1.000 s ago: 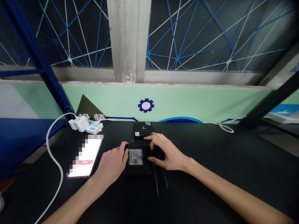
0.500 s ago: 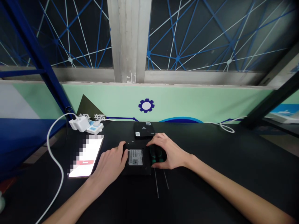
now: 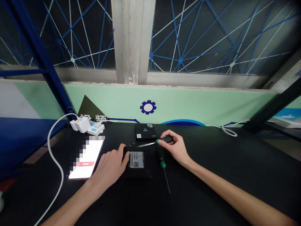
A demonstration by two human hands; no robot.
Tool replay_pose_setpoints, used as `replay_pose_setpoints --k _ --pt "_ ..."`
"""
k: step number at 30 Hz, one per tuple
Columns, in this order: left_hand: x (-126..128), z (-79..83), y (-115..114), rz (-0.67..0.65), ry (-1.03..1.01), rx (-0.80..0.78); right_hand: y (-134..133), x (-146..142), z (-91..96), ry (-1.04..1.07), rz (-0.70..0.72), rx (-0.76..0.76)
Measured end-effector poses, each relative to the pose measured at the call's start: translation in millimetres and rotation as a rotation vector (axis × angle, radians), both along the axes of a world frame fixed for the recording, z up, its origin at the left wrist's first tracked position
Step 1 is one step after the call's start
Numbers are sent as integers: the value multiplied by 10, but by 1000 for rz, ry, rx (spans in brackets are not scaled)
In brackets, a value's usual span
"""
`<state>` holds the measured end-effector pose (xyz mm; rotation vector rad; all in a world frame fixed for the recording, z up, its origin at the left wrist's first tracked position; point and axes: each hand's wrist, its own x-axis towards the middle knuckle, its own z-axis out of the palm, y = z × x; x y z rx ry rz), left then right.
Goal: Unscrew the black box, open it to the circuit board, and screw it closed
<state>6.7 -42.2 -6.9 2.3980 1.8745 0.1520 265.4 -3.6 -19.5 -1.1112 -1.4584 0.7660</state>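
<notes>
Head view: right hand (image 3: 176, 150) closed around a black-handled screwdriver (image 3: 167, 139), left hand (image 3: 109, 168) curled against a black labelled box (image 3: 138, 172), grip unclear

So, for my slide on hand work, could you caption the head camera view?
Left hand on a labelled black device, right hand holding a screwdriver beside a second green-handled screwdriver.

The screwdriver (image 3: 147, 144) at two o'clock from the black case (image 3: 137, 172) has a bright steel shaft and a glossy black plastic handle. The case looks matt plastic, with a smooth paper label (image 3: 136, 159). The phone (image 3: 86, 158) at nine o'clock is glossy glass.
</notes>
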Motion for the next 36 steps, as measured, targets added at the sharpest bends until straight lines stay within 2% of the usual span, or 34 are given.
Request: replay_pose_setpoints --k 4,8,14,22,36 --pt "6 16 -6 -37 -13 -18 -6 -29 5 26 -70 9" --pt "11 17 -1 -49 -26 -18 -12 -16 -29 29 -46 -26" --pt "2 13 3 -49 -37 -29 9 -14 -103 41 -34 -2" --pt "-1 6 10 -30 -27 -29 -16 -21 -111 -151 7 122" --pt "-15 3 21 -28 -29 -28 -34 -45 -107 -276 121 159"
